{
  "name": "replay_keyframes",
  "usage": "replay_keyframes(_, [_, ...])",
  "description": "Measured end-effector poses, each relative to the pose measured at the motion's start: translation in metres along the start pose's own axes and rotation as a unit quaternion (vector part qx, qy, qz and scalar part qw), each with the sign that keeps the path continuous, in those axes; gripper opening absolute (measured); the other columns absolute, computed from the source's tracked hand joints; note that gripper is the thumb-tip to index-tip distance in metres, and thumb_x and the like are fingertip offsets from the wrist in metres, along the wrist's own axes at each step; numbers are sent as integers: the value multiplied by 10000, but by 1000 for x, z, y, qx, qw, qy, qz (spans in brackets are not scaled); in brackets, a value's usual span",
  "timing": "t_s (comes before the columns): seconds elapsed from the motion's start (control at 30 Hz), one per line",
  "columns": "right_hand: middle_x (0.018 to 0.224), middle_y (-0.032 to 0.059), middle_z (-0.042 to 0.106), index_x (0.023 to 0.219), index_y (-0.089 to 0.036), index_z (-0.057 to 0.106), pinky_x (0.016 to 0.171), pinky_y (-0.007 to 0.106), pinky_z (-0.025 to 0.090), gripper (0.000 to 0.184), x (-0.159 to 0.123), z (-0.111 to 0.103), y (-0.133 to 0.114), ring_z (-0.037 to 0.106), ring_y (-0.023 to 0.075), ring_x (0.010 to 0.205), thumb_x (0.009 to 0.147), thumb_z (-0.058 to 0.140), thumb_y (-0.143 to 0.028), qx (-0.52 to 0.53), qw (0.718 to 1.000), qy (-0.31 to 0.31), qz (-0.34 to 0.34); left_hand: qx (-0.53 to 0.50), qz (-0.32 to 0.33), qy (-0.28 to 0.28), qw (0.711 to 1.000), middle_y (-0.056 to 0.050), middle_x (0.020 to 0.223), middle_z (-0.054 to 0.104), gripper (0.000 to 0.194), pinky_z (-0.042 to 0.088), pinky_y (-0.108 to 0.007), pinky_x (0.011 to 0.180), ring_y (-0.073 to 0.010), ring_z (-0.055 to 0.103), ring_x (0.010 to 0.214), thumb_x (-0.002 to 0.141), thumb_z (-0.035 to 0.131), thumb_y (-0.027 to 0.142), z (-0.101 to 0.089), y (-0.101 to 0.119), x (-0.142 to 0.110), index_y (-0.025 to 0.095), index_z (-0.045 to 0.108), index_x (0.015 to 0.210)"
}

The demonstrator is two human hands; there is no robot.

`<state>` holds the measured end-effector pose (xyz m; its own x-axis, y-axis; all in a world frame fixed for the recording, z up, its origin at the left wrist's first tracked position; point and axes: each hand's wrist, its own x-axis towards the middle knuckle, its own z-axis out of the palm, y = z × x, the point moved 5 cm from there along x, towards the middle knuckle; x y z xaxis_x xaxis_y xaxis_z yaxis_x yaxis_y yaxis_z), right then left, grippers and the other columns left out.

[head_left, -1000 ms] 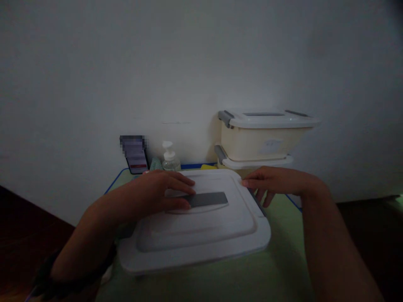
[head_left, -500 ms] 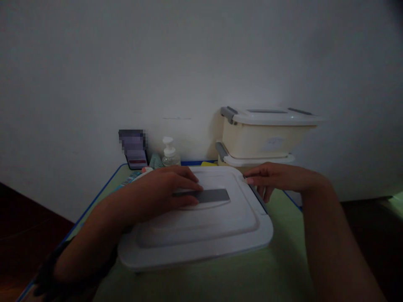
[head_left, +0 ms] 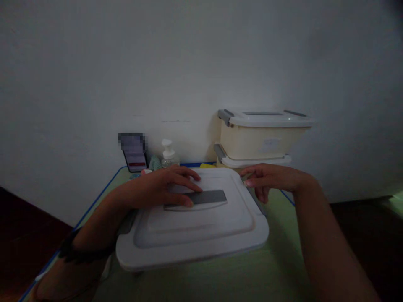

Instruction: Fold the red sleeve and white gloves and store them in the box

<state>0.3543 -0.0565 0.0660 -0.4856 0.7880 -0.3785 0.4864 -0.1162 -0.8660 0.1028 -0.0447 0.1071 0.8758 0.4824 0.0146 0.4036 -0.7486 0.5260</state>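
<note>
A storage box with a white lid [head_left: 201, 226] stands before me on the table, its body mostly hidden under the lid. My left hand [head_left: 166, 186] lies on top of the lid, fingers apart, the fingertips at the grey strip [head_left: 211, 196] in its middle. At the lid's right edge, my right hand [head_left: 272, 179] has its fingers curled around the grey latch [head_left: 258, 204], thumb at its far end. Part of another grey latch [head_left: 126, 223] shows at the left edge under my left forearm.
Two cream boxes [head_left: 248, 142] with white lids are stacked at the back right against the wall. At the back left stand a phone [head_left: 136, 157] and a pump bottle [head_left: 168, 154]. The green table [head_left: 226, 277] has a blue edge.
My left hand has drawn slightly back to the left, showing more of the grey strip. My right hand keeps at the right latch. The view has shifted a little.
</note>
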Motion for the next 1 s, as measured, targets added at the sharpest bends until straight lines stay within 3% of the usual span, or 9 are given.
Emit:
replay_keyframes(0.13, [678, -17, 649, 1168, -166, 496, 476, 232, 531, 534, 5, 1, 5, 638, 123, 526, 742, 667, -439, 32, 999, -9, -2, -11, -7, -3, 1000, -23, 1285, 537, 289, 336, -280, 1025, -186, 486, 1195, 810, 641, 292, 0, -2, 0, 249, 660, 1095])
replay_keyframes(0.37, [473, -100, 519, 1182, -144, 412, 345, 169, 398, 621, 8, 6, 0, 503, 74, 349, 742, 638, -519, 15, 1000, -18, -13, -19, -7, -9, 1000, -10, 1313, 512, 301, 329, -263, 1025, -175, 475, 1206, 811, 643, 276, 2, -3, 0, 274, 650, 1113])
replay_keyframes(1.0, [512, -89, 455, 1172, -159, 447, 362, 181, 381, 541, 7, 10, -9, 446, 73, 395, 793, 573, -525, -54, 999, 4, -3, -4, 1, -6, 1000, -20, 1303, 527, 302, 327, -285, 1030, -186, 474, 1208, 802, 653, 269, 2, 0, 2, 269, 657, 1104])
